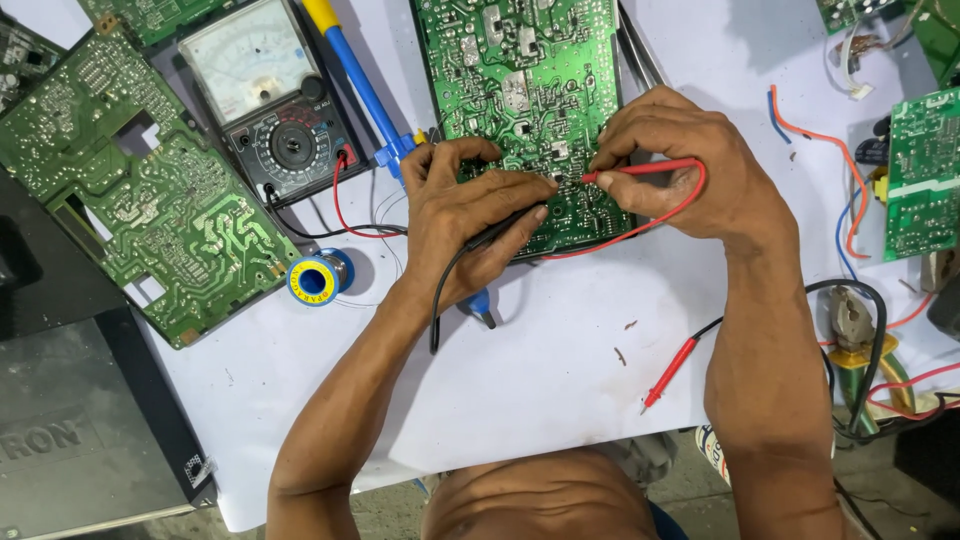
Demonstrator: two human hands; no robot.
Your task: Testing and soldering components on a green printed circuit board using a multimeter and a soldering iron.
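My left hand (470,215) grips a black test probe (510,222), its tip pressed onto the green circuit board (520,80) lying in front of me. My right hand (690,170) pinches a red test probe (640,170) whose tip touches the same board close to the black one. Red and black leads run from the probes toward an analogue multimeter (270,100) at the upper left. Both hands rest on the board's near edge.
A second green board (150,200) lies at left, a solder spool (315,280) beside it, and a blue-handled soldering tool (360,85) by the meter. Another red probe (668,375) lies on the white sheet (550,390). More boards (920,175) and loose wires sit at right.
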